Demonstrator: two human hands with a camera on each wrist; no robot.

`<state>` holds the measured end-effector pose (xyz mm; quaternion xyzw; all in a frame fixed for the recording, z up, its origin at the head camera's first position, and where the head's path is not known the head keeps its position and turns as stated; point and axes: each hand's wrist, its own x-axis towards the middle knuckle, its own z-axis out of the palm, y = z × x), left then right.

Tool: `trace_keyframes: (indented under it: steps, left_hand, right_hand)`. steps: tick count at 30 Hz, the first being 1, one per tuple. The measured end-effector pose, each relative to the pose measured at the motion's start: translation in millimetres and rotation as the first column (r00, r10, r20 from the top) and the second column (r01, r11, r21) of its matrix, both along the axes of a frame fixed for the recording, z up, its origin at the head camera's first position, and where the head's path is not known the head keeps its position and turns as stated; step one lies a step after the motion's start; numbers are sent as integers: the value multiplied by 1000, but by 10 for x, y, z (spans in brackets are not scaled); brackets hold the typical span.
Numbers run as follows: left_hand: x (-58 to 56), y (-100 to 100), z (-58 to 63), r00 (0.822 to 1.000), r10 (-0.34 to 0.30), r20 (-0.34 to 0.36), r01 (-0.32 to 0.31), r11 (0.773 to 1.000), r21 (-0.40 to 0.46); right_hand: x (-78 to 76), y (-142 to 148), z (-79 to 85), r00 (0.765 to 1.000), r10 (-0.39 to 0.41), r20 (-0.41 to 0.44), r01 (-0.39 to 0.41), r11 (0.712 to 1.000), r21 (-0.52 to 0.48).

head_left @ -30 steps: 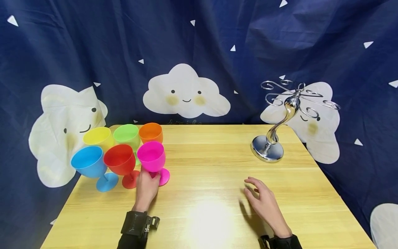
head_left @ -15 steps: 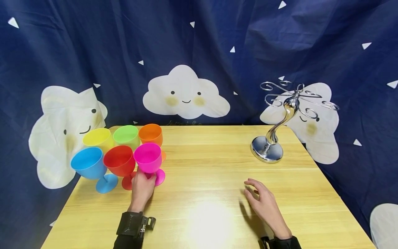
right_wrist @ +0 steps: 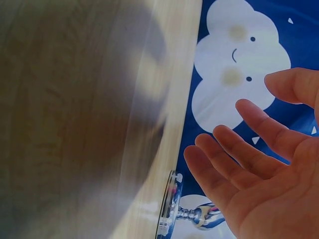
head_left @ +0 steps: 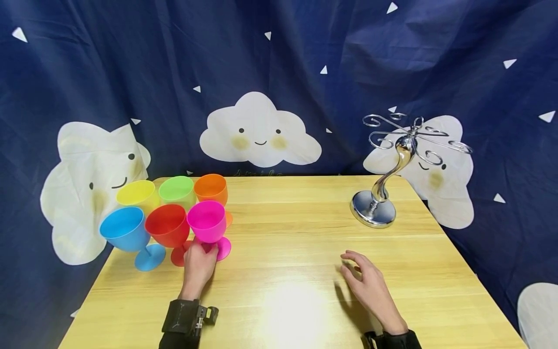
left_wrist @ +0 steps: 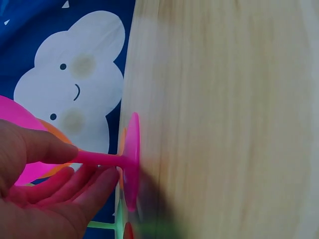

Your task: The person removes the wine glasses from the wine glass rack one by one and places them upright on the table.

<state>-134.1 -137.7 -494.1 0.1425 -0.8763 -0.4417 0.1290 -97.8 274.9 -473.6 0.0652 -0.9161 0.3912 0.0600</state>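
A magenta plastic goblet [head_left: 207, 221] stands at the front right of a group of goblets on the wooden table. Around its stem are the thumb and fingers of my left hand [head_left: 199, 266]. The left wrist view shows the thumb against the magenta stem [left_wrist: 99, 159], with several fingertips [left_wrist: 110, 175] just below it; how firmly they hold is hard to tell. Left of it stand a red goblet [head_left: 167, 225] and a blue goblet [head_left: 125, 229]. My right hand [head_left: 370, 286] hovers over the table with loosely bent, spread fingers, holding nothing.
Behind are yellow [head_left: 138, 195], green [head_left: 178, 190] and orange [head_left: 211, 188] goblets. At the back right stands a chrome stand [head_left: 373, 209] with a curved stem and curled wire arms. A dark blue curtain [head_left: 279, 53] with clouds hangs beyond the table.
My left hand has shifted slightly left with the magenta goblet, bringing it closer to the red one. Over the last half second both have stayed nearly still. My right hand has barely moved.
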Motion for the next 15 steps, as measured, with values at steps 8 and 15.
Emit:
trace_keyframes:
  steps: [8, 15]
  left_hand:
    - [111, -3, 90, 998, -62, 27, 61, 998, 36]
    - [398, 124, 242, 991, -73, 108, 79, 996, -49]
  right_hand:
    - [-6, -18, 8, 1000, -2, -11, 2, 1000, 6]
    - [-62, -83, 34, 999, 7, -47, -6, 1000, 21]
